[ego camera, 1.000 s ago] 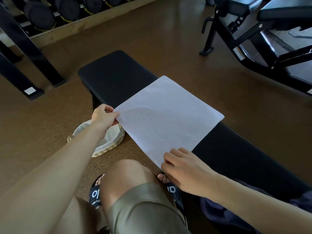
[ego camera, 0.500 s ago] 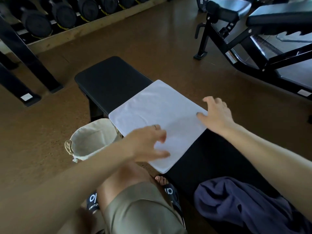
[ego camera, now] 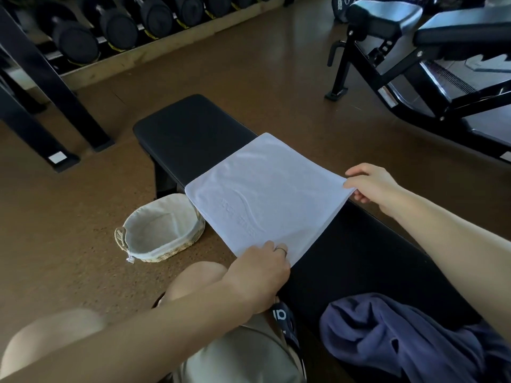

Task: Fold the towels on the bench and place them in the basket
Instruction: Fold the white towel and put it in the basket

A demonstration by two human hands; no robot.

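The basket (ego camera: 160, 230) sits on the floor just left of the bench (ego camera: 193, 128). On the bench lies the white towel (ego camera: 265, 194) — its near corner overhangs the bench's edge, pinched by the left hand (ego camera: 260, 269). The right hand (ego camera: 367, 186) pinches the right corner. A purple cloth (ego camera: 401, 338) lies bunched on the bench's near end.

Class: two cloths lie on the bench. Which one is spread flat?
The white towel, held at two corners by both hands; the purple cloth lies crumpled nearer the person.
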